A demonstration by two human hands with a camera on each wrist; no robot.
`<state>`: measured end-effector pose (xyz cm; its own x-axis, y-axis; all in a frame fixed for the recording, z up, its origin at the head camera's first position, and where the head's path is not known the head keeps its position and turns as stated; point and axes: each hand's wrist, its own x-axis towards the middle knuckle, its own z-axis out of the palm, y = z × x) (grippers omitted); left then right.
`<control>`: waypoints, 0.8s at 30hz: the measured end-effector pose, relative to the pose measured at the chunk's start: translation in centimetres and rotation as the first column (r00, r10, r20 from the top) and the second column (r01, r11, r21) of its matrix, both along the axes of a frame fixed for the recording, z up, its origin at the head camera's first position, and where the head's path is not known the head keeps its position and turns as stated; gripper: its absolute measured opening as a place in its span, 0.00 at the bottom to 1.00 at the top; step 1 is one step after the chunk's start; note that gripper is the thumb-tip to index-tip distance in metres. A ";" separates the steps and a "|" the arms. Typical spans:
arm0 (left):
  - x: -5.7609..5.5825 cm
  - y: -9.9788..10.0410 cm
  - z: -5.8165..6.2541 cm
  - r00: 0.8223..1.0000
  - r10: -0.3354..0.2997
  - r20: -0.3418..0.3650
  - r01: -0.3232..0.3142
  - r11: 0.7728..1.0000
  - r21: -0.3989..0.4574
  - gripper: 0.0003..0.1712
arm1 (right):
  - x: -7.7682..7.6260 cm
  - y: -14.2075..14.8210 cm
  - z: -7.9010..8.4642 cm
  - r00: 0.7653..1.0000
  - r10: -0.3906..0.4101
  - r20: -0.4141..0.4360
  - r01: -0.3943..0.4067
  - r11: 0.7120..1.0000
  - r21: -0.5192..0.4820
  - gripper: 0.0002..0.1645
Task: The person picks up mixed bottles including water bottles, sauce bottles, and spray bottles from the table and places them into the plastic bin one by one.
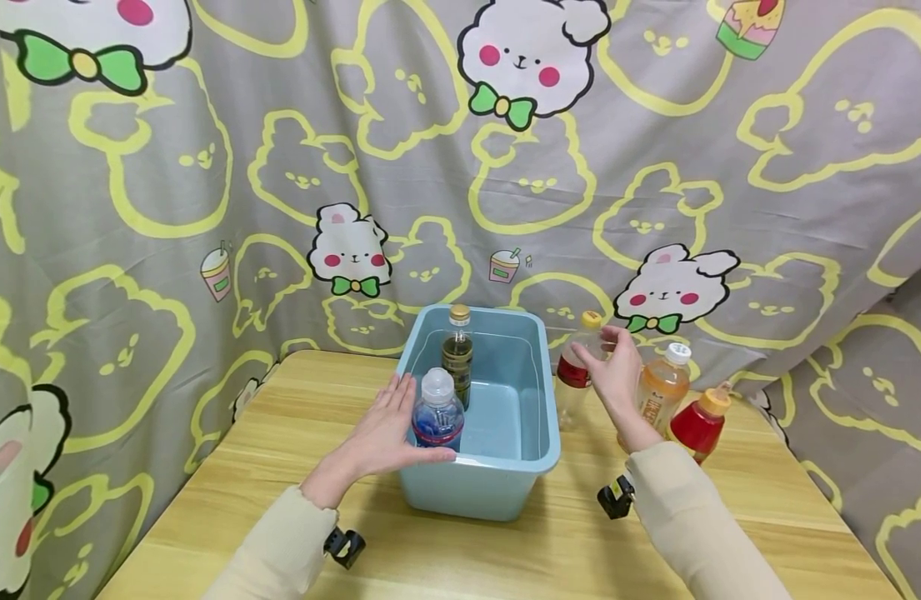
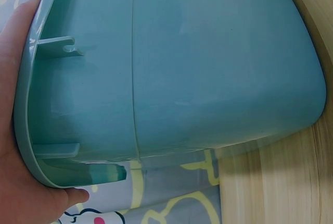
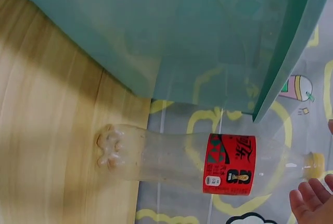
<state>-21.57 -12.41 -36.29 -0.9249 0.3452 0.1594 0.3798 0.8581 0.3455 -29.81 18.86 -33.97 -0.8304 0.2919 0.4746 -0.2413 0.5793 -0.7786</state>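
Observation:
My left hand [image 1: 376,433] rests along the left rim of a light blue plastic tub [image 1: 475,492], fingers straight and thumb over the near edge. In the left wrist view the tub's outer wall [image 2: 208,67] fills most of the picture. Inside the tub stand a blue bottle [image 1: 437,421] with a clear cap and a dark bottle [image 1: 457,358] with a gold cap. To the tub's right stands a clear plastic bottle [image 3: 171,153], red-labelled and yellow-capped. My right hand [image 1: 616,371] is beside its upper part, fingers loosely spread; in the right wrist view the fingertips [image 3: 307,193] are close to the cap.
An orange drink bottle [image 1: 666,383] with a white cap and a red squeeze bottle [image 1: 698,425] stand on the wooden table [image 1: 340,533] right of the right hand. A grey patterned curtain [image 1: 430,183] hangs behind and around the table.

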 end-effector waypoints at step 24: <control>0.0 0.0 0.0 1.000 0.002 0.001 -0.002 1.000 -0.004 0.69 | -3.1 0.6 -0.2 0.995 -0.046 0.092 0.047 0.999 -0.016 0.36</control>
